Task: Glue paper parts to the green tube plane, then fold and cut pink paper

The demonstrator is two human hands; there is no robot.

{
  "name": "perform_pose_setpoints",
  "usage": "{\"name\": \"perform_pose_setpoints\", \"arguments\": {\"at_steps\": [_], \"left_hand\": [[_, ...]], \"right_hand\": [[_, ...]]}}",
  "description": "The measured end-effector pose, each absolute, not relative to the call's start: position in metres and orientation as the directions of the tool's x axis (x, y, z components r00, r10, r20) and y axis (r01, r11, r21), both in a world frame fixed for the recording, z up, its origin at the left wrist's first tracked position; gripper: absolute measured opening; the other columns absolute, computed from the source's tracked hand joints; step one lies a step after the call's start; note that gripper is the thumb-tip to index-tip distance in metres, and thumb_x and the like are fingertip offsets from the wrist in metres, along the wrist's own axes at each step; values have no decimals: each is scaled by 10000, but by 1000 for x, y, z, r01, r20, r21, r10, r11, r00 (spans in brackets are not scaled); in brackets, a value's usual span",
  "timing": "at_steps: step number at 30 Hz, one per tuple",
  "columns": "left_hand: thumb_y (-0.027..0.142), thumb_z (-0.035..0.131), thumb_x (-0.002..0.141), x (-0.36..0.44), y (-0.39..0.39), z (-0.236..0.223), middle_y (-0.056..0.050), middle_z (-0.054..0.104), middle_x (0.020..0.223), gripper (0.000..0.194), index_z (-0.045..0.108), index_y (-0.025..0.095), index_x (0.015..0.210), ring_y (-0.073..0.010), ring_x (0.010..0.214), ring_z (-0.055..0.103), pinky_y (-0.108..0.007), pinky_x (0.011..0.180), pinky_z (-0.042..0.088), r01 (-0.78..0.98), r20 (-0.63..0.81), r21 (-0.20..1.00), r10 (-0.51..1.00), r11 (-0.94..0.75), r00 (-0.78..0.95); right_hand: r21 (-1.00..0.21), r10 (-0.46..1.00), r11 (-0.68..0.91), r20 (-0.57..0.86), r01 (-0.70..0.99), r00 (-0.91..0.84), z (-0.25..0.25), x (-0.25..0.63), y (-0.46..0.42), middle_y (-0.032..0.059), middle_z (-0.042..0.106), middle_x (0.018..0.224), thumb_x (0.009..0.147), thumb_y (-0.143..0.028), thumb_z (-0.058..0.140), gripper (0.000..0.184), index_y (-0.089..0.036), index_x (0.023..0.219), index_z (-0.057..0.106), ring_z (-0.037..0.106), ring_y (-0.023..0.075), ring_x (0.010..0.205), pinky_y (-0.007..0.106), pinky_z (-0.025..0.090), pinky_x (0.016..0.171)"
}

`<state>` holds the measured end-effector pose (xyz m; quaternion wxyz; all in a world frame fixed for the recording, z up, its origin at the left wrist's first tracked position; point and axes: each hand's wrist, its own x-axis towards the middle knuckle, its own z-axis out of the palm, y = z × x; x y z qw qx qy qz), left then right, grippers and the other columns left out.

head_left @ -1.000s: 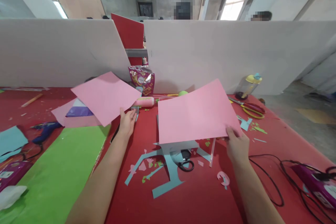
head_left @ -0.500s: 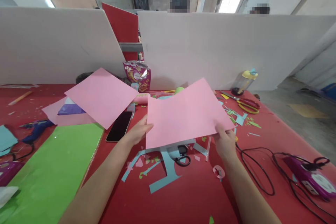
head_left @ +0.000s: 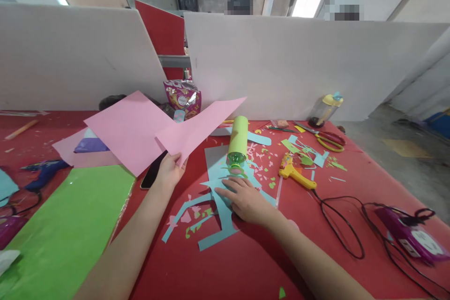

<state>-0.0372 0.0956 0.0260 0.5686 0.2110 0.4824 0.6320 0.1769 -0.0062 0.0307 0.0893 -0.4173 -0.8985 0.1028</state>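
Observation:
My left hand pinches the lower corner of a pink paper sheet, which is lifted, tilted and curved upward to the right. My right hand is open, palm down with fingers spread, over cut light blue paper on the red table. Whatever lies under its palm is hidden. Just beyond its fingers is a green bottle wrapped in light green paper. Small pink and green scraps lie around it. A yellow glue gun rests to the right of this hand.
At left lie another pink sheet, a green sheet, a phone and a blue glue gun. Scissors, a clear bottle and a corded purple power strip are at right. A white partition stands behind.
The pink sheet has swung left and up in my left hand. My right hand has let go of it and moved left onto the blue paper. The green-wrapped bottle and yellow glue gun are now uncovered.

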Motion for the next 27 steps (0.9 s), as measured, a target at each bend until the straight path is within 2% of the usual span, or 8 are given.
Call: {"name": "perform_pose_setpoints", "arguments": {"at_steps": [2, 6, 9, 13, 18, 21, 23, 27], "left_hand": [[-15, 442, 674, -38, 96, 29, -24, 644, 815, 276, 576, 179, 819, -159, 850, 624, -217, 682, 546, -530, -280, 842, 923, 103, -265], [-32, 437, 670, -38, 95, 34, -28, 649, 787, 296, 578, 161, 844, -154, 832, 629, -208, 676, 550, -561, -267, 823, 930, 84, -253], [-44, 435, 666, -37, 96, 37, -32, 647, 746, 310, 577, 150, 862, -155, 811, 634, -209, 666, 551, -578, -268, 813, 930, 78, -251], [-46, 429, 667, -36, 99, 38, -36, 640, 731, 301, 576, 133, 859, -142, 782, 634, -185, 647, 543, -579, -276, 811, 929, 88, -246], [-31, 437, 669, -33, 100, 39, -25, 642, 750, 306, 577, 148, 873, -145, 766, 635, -195, 636, 539, -555, -277, 826, 929, 98, -248], [-25, 452, 664, -31, 98, 40, -21, 651, 740, 309, 575, 150, 887, -163, 784, 634, -233, 675, 537, -543, -268, 834, 932, 96, -246], [-21, 459, 665, -29, 96, 41, -29, 659, 744, 313, 571, 141, 908, -174, 813, 632, -264, 727, 527, -535, -251, 840, 938, 88, -240], [-14, 446, 674, -25, 92, 41, -41, 673, 761, 323, 570, 131, 934, -172, 852, 627, -279, 804, 494, -517, -213, 852, 956, 82, -200]], "right_hand": [[-261, 792, 591, 12, 763, -610, 27, 168, -1, 127, 532, 1164, 799, -78, 348, 422, -181, 1189, 470, 468, 247, 1086, 401, 385, 889], [-294, 841, 488, -92, 822, -532, 20, 152, 10, 149, 543, 1148, 815, -77, 332, 390, -129, 1175, 471, 508, 229, 1060, 338, 445, 832], [-299, 827, 494, -129, 816, -548, 14, 141, 17, 180, 526, 1163, 774, -39, 378, 369, -86, 1108, 528, 435, 246, 1150, 342, 375, 925], [-319, 842, 451, -156, 834, -516, 9, 127, 25, 242, 350, 1312, 735, -71, 450, 504, -39, 1236, 398, 282, 293, 1250, 409, 296, 981], [-387, 905, 316, -152, 866, -398, 3, 106, 41, 294, 199, 1364, 758, -94, 424, 558, 25, 1286, 285, 115, 340, 1291, 505, 174, 1003], [-477, 925, 248, -142, 843, -352, 2, 96, 53, 303, 175, 1369, 736, -98, 456, 598, 45, 1286, 269, 77, 343, 1295, 530, 98, 1008], [-571, 928, 212, -137, 793, -346, 3, 95, 61, 304, 205, 1360, 697, -119, 513, 624, 49, 1265, 315, 103, 354, 1289, 532, 71, 1011], [-803, 931, 157, -74, 575, -358, 9, 106, 67, 224, 393, 1300, 520, -127, 650, 701, -48, 1191, 463, 259, 356, 1244, 488, 175, 1013]]}}
